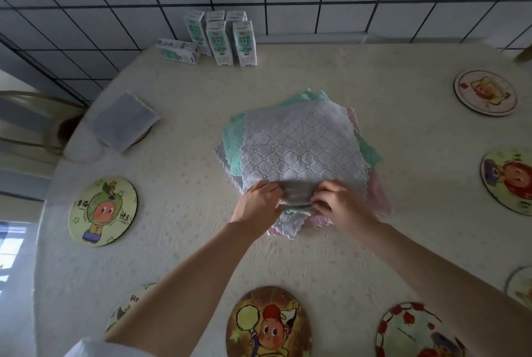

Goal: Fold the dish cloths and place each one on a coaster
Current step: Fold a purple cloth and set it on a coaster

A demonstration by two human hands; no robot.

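Both hands (299, 198) pinching near edge of top grey cloth (302, 146)

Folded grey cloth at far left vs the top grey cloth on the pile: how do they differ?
The folded grey cloth is a compact rectangle; the top grey cloth lies spread open, showing its diamond weave. The folded one sits alone on a coaster that barely peeks out; the top one rests on a pile of green and pink cloths. Nothing touches the folded one; the left hand and right hand pinch the top one's near edge. Both are grey with scalloped edges.

Both forearms extended forward; left hand (259, 201) and right hand (339, 201) close together, fingers pinched.
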